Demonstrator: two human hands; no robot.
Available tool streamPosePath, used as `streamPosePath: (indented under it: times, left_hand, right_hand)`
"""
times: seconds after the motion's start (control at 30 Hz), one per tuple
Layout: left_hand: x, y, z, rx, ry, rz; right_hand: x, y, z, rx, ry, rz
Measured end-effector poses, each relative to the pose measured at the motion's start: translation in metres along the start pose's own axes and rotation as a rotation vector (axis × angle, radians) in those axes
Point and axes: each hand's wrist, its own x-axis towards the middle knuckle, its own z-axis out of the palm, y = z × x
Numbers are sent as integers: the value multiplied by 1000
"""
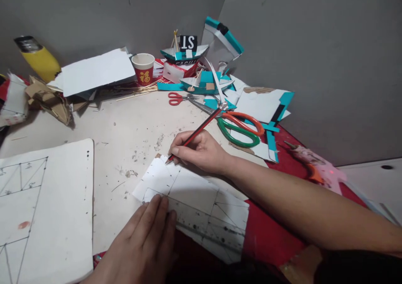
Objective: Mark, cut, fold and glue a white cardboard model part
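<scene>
My right hand (202, 152) is closed in a writing grip around a red-and-black striped pencil (202, 128). The pencil's tip touches the upper left part of a sheet of white card (193, 192), which carries drawn straight and slanting lines. Flat across the card's near left part lies my left hand (143, 231), its fingers stretched out and pressing down. A clear ruler (216, 233) runs along the near side of the card from beneath those fingers, so its left end is hidden.
A lined drawing sheet (63, 217) lies at left. Large scissors (240, 129) with orange and green handles and small red scissors (176, 99) lie beyond my right hand. Behind stand a paper cup (143, 66), model boats (185, 54) and cardboard scraps. A pink glue gun (320, 167) lies right.
</scene>
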Motion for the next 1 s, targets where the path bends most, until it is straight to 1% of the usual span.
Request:
streamPosePath:
  times: [0.1, 0.23, 0.3, 0.43, 0.53, 0.67, 0.7, 0.73, 0.77, 0.8, 0.83, 0.87, 1.0]
  left_hand:
    - [-2, 0, 0, 14, -21, 17]
    - [-3, 0, 0, 27, -51, 29]
    - [-3, 0, 1, 28, -43, 25]
    - [-3, 1, 3, 16, -35, 12]
    - [-4, 3, 4, 3, -37, -17]
    - [-7, 9, 3, 18, -47, -45]
    - [-8, 11, 2, 29, -58, -12]
    - [-9, 12, 2, 48, -63, 9]
    - [-9, 12, 1, 66, -52, -1]
    - [-9, 12, 0, 67, -63, 8]
    - [-9, 12, 0, 70, -97, -12]
    - [-9, 12, 0, 83, -65, -38]
    - [-6, 13, 1, 115, 13, -44]
  right_hand:
    - [0, -2, -1, -4, 7, 3]
    - [-2, -7, -1, -12, -118, 32]
    - [-3, -8, -1, -4, -139, 32]
    - [-1, -6, -1, 18, -70, 5]
    - [2, -4, -2, 13, -36, 26]
    - [0, -5, 1, -45, 8, 6]
    - [-1, -5, 1, -80, 11, 7]
    - [-2, -4, 2, -116, 11, 20]
    - [-3, -4, 2, -129, 19, 42]
    - [-3, -2, 2, -133, 21, 63]
    - [-3, -1, 2, -134, 23, 80]
    - [-3, 0, 2, -133, 23, 104]
    - [-3, 1, 3, -160, 33, 177]
